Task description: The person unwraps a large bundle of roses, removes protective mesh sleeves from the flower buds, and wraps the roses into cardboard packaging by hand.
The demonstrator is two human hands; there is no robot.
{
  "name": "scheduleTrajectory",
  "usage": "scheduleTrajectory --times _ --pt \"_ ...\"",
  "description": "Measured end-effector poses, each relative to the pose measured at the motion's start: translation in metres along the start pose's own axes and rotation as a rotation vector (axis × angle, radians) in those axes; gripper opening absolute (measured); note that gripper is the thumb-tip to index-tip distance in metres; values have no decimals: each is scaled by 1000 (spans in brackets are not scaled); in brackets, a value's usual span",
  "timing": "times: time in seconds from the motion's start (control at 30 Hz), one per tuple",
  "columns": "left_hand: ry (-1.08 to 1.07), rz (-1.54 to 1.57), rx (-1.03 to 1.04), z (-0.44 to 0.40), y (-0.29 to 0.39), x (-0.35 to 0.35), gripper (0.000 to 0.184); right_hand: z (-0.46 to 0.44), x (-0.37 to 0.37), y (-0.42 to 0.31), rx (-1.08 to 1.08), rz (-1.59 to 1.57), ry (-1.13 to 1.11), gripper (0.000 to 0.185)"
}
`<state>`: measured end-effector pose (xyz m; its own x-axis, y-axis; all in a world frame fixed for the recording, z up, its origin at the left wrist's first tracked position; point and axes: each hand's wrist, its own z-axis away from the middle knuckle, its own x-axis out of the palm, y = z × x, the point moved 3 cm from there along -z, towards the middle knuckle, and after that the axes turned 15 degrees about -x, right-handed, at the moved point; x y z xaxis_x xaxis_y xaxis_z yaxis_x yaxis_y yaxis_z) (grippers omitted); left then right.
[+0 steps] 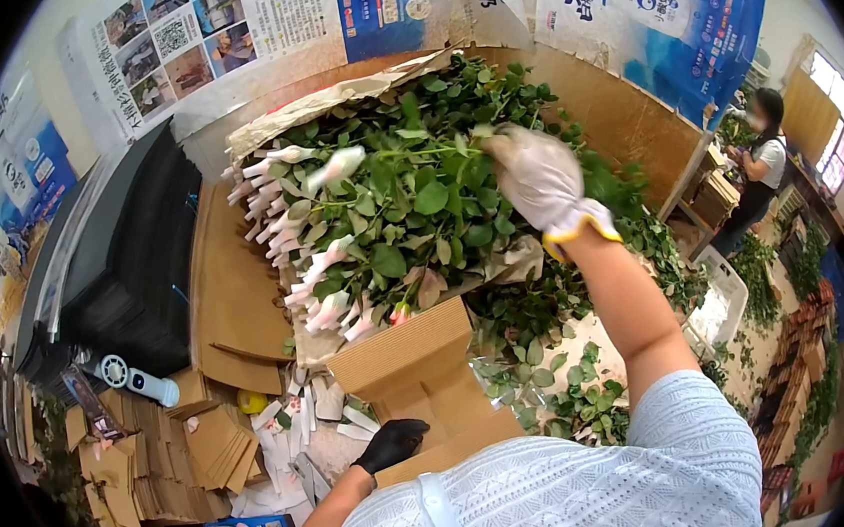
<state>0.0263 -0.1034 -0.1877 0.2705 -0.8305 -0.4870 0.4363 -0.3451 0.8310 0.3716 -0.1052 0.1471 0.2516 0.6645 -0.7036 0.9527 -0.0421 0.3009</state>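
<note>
My right hand [538,178], in a white work glove with a yellow cuff, is closed around a rose stem [432,149] above the pile. That rose's bud [337,167], in a white sleeve, points left and is blurred. Below lies a big heap of leafy roses [431,197], most of their buds sleeved in white along the left side. One uncovered pinkish bud [401,312] shows at the front. My left hand [390,446], in a black glove, is closed at the near edge of a folded corrugated cardboard piece [400,351]; its fingertips are partly hidden.
Left are stacked black sheets [106,261], a small handheld fan [141,378] and cardboard pieces [158,457]. White sleeves [305,419] lie near my left hand. A wooden panel [621,126] borders the heap. Another person [763,168] stands at the far right, near a white crate [721,293].
</note>
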Motion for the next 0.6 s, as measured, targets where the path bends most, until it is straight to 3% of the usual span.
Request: scheduleTrajectory --times 0.1,0.13,0.17,0.2,0.27,0.3,0.33,0.37,0.4,0.43,0.47,0.53,0.57,0.6 --pt "40 79 70 5 4 -3 30 39 -66 -24 -72 -68 145 31" --pt "21 103 -78 8 14 -10 28 59 -77 -35 -79 -91 131 33" --pt "0 125 -225 10 16 -12 26 89 -63 -44 -99 -229 19 32" --pt "70 247 -246 3 -18 -4 29 115 -48 -54 -118 -367 -94 31" --pt "60 809 -266 3 0 -18 28 124 -68 -86 -213 -490 -452 32" --pt "-168 758 -358 -10 25 -30 29 115 -66 -83 -146 -611 -715 33" --pt "-127 511 -247 6 4 -27 34 104 -52 -75 -103 -565 -652 31" --pt "-231 618 -240 8 13 -29 35 94 -39 -64 -188 -514 -15 25" --pt "-334 723 -229 8 22 -32 36 62 -44 -65 -61 -388 -53 20" --pt "-538 645 -499 -2 -18 -18 40 40 -16 -61 -18 -330 -37 22" --pt "-489 363 -475 -2 -4 -20 44 16 15 -60 -14 -255 -125 21" --pt "-260 152 -323 1 11 -22 49 -14 81 -63 -71 -107 -121 27" --pt "-85 -19 -64 2 3 -22 56 -21 108 -63 -71 -5 -144 26" --pt "-30 -37 -24 3 7 -25 61 -21 143 -58 -89 -9 -133 25"
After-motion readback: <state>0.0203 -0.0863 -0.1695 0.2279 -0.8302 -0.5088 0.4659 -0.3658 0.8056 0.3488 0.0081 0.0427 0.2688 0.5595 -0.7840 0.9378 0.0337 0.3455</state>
